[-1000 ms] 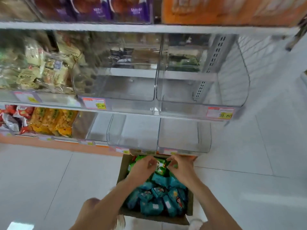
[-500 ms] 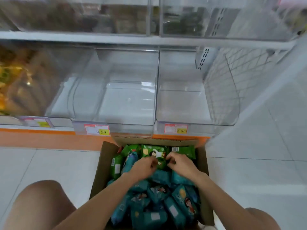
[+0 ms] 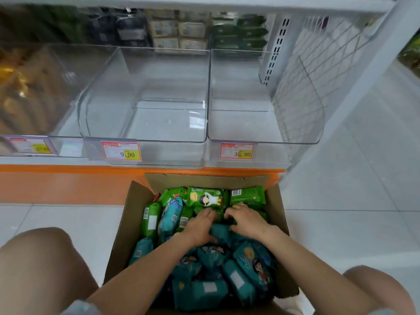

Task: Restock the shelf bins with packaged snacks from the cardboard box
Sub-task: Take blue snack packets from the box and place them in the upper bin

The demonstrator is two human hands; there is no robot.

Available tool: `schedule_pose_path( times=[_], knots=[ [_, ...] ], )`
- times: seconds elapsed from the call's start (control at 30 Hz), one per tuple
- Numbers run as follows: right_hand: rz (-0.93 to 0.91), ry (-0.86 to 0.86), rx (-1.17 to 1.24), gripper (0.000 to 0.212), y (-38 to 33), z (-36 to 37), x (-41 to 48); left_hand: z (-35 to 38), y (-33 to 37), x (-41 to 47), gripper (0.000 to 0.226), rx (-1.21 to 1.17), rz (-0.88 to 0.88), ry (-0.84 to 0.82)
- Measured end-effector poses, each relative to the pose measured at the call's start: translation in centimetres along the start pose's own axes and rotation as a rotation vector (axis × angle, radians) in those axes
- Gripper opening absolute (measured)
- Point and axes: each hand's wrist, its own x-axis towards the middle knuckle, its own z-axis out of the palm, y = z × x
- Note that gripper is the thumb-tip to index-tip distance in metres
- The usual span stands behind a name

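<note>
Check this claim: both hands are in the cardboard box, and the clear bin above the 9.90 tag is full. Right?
No: the head view shows that bin empty. The left hand and right hand are in the cardboard box.

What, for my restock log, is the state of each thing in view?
cardboard box: open, nearly full.
green packets: in box, far end.
teal packets: piled at near end.
middle bin: empty.
right bin: empty.
left hand: on packets, grip unclear.
right hand: on packets, grip unclear.
</note>
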Motion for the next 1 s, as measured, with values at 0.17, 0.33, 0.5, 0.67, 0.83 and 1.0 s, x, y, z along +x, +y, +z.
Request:
schedule_pose_path(
  times=[0.17, 0.33, 0.5, 0.67, 0.83, 1.0],
  knots=[
    [0.022, 0.029, -0.116, 0.046, 0.7, 1.1, -1.4, 0.7, 0.1, -0.8, 0.067, 0.177, -0.017, 0.020],
    [0.042, 0.030, -0.257, 0.059, 1.1, 2.6, -2.5, -0.1, 0.8, -1.7, 0.066, 0.363, 0.033, 0.139],
    [0.059, 0.073, -0.304, 0.061, 1.1, 3.0, -2.9, -2.0, 0.6, -4.0, 0.062, 0.272, 0.040, 0.258],
    [0.024, 0.086, -0.379, 0.066, 0.7, 2.9, -3.6, -2.9, 0.8, -6.5, 0.060, 0.015, -0.030, 0.254],
    [-0.065, 0.220, -0.189, 0.064, -0.1, 1.6, -5.1, -3.5, 1.5, -8.5, 0.061, -0.023, -0.054, 0.256],
    [-0.114, 0.310, 0.143, 0.063, -2.3, 0.0, -7.0, -3.1, 1.7, -10.2, 0.061, -0.010, -0.139, 0.175]
  ],
)
